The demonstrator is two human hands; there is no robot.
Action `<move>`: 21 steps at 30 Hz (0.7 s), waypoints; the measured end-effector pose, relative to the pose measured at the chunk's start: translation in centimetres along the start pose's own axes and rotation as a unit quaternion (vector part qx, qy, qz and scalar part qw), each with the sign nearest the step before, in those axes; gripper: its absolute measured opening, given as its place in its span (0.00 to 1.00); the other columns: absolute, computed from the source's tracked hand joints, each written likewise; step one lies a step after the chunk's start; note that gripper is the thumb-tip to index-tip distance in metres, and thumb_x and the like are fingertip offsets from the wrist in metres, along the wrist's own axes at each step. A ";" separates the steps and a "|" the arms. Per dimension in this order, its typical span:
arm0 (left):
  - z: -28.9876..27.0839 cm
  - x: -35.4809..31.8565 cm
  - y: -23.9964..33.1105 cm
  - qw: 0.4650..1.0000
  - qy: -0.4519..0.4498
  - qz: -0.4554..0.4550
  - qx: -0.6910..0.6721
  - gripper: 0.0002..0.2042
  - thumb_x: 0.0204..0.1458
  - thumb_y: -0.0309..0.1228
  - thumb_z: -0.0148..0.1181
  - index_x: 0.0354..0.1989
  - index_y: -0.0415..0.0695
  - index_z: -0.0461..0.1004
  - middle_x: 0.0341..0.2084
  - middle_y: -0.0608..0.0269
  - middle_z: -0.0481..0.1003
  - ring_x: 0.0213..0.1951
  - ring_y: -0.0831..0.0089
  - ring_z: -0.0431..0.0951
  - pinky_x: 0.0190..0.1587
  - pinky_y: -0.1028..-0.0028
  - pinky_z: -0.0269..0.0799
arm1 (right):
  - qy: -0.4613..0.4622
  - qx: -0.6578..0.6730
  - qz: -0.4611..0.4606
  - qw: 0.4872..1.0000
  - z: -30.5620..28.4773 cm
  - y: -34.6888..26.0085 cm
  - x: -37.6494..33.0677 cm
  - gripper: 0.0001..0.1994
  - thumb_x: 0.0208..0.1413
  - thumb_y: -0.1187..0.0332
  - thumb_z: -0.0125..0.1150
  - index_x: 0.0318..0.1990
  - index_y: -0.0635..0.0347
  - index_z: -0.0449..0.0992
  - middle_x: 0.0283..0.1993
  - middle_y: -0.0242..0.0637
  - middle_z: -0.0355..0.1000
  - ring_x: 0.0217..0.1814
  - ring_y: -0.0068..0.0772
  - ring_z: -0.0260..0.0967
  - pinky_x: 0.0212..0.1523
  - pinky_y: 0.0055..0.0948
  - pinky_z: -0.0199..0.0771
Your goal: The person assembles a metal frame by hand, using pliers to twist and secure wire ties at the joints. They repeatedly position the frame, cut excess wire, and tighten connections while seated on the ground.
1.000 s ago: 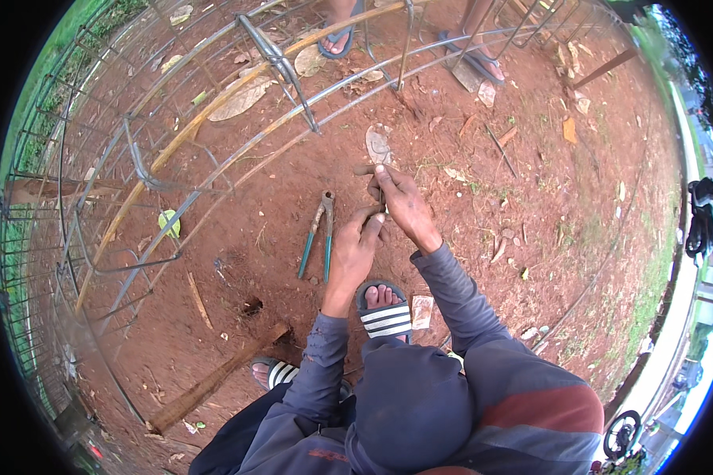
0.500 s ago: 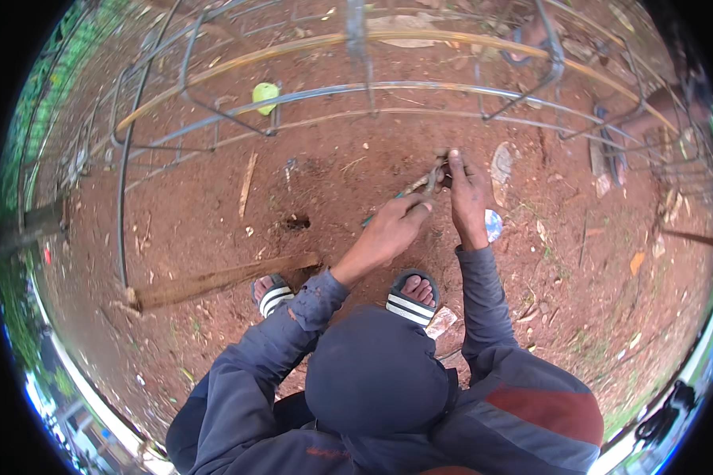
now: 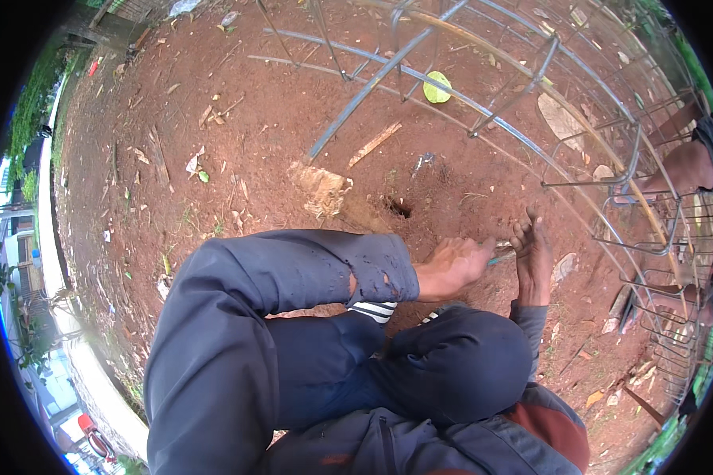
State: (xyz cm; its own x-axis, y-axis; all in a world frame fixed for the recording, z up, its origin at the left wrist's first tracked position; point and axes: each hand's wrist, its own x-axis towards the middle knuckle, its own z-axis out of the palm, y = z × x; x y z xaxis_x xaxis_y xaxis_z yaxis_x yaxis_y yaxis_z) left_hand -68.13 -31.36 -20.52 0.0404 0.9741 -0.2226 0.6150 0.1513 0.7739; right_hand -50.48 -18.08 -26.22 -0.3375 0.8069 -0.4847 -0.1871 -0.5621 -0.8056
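Red-brown bare soil lies under both hands in the head view, the only view on record. The left hand point(image 3: 451, 267), coming out of a torn blue-grey sleeve point(image 3: 376, 269), is curled shut round the handle end of a small tool with a teal grip point(image 3: 501, 257). The tool's long axis runs from the left hand across toward the right hand point(image 3: 533, 257), roughly level and slightly raised at the far end. The right hand stands just beside the tool's far end, fingers pointing away from the body and held close together; whether it grips the tip or any wire there cannot be told. Both hands are near each other, the left plainly carrying the tool. A frame of steel bars point(image 3: 483, 111) lies beyond the hands, well apart from them.
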 end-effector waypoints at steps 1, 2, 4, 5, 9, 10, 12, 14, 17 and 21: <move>0.8 0.1 0.1 1.000 0.003 0.003 -0.019 0.17 0.64 0.42 0.54 0.49 0.39 0.69 0.29 0.37 0.78 0.34 0.34 0.80 0.37 0.43 0.73 | 0.015 -0.018 0.008 1.000 -0.7 -0.5 -0.4 0.24 0.72 0.57 0.56 0.67 0.64 0.70 0.42 0.32 0.76 0.47 0.26 0.78 0.42 0.25 0.81; 1.7 -0.3 0.5 0.999 0.001 0.007 -0.041 0.19 0.64 0.44 0.55 0.50 0.40 0.69 0.30 0.37 0.79 0.34 0.35 0.81 0.37 0.43 0.73 | 0.020 -0.047 0.014 0.999 -1.5 -0.7 -0.9 0.24 0.72 0.57 0.56 0.66 0.64 0.70 0.43 0.33 0.76 0.47 0.26 0.78 0.42 0.25 0.81; 3.4 -0.8 1.2 0.998 -0.004 0.024 -0.063 0.23 0.62 0.49 0.57 0.53 0.41 0.69 0.33 0.37 0.78 0.33 0.37 0.81 0.35 0.45 0.75 | 0.044 -0.106 0.029 0.993 -3.2 -1.4 -1.6 0.23 0.72 0.57 0.57 0.66 0.64 0.71 0.44 0.34 0.77 0.46 0.27 0.78 0.43 0.26 0.81; 3.8 -1.2 0.8 0.998 0.001 0.034 -0.059 0.26 0.61 0.52 0.58 0.55 0.41 0.69 0.35 0.37 0.78 0.33 0.38 0.82 0.34 0.46 0.75 | 0.051 -0.152 0.034 0.987 -3.1 -2.2 -2.3 0.23 0.72 0.57 0.57 0.65 0.65 0.72 0.44 0.35 0.78 0.45 0.27 0.78 0.43 0.25 0.81; 7.3 -0.5 1.3 0.993 -0.091 0.077 -0.011 0.33 0.59 0.58 0.58 0.64 0.45 0.66 0.43 0.38 0.77 0.31 0.44 0.84 0.32 0.50 0.78 | 0.073 -0.285 0.056 0.954 -3.5 -7.2 -5.8 0.23 0.72 0.57 0.57 0.63 0.67 0.75 0.46 0.41 0.80 0.45 0.28 0.79 0.44 0.26 0.81; 7.9 -0.2 1.1 0.991 -0.063 0.121 0.000 0.35 0.59 0.59 0.59 0.66 0.48 0.65 0.42 0.39 0.76 0.29 0.45 0.83 0.30 0.51 0.79 | 0.074 -0.282 0.062 0.955 -4.4 -7.7 -6.0 0.23 0.72 0.57 0.57 0.63 0.68 0.75 0.46 0.41 0.80 0.45 0.28 0.79 0.44 0.26 0.81; 9.7 0.2 1.5 0.981 -0.051 0.189 0.014 0.34 0.59 0.59 0.59 0.67 0.49 0.65 0.40 0.41 0.76 0.28 0.46 0.83 0.30 0.51 0.79 | 0.081 -0.276 0.084 0.954 -7.1 -8.3 -7.2 0.24 0.71 0.57 0.57 0.63 0.68 0.74 0.45 0.39 0.80 0.44 0.28 0.79 0.45 0.26 0.81; 9.6 1.6 1.5 0.971 -0.054 0.228 0.037 0.32 0.61 0.56 0.59 0.67 0.49 0.65 0.37 0.44 0.76 0.25 0.49 0.81 0.28 0.53 0.79 | 0.073 -0.267 0.082 0.957 -8.4 -8.7 -7.4 0.24 0.71 0.57 0.57 0.63 0.68 0.74 0.44 0.39 0.80 0.43 0.28 0.79 0.45 0.26 0.81; 11.5 3.6 1.2 0.975 -0.072 0.201 0.067 0.33 0.61 0.55 0.59 0.69 0.50 0.63 0.35 0.47 0.76 0.29 0.49 0.82 0.33 0.52 0.80 | 0.049 -0.286 0.059 0.955 -10.7 -9.2 -6.7 0.23 0.71 0.57 0.58 0.63 0.67 0.75 0.44 0.39 0.80 0.42 0.27 0.79 0.45 0.27 0.81; 14.1 6.2 1.0 0.964 -0.096 0.248 -0.006 0.36 0.59 0.54 0.61 0.70 0.44 0.63 0.43 0.46 0.79 0.41 0.49 0.83 0.45 0.53 0.79 | 0.049 -0.257 0.021 0.965 -15.3 -7.8 -5.3 0.20 0.71 0.59 0.58 0.60 0.66 0.77 0.43 0.37 0.80 0.42 0.27 0.80 0.42 0.25 0.81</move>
State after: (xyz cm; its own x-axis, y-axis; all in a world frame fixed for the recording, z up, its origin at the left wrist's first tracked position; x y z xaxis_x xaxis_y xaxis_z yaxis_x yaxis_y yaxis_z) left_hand -56.15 -27.53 -29.44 0.4731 0.8781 0.0721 0.4726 -0.3220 0.8203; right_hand -33.07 -15.26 -22.60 -0.2422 0.8129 -0.5296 0.3161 -0.4500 -0.8352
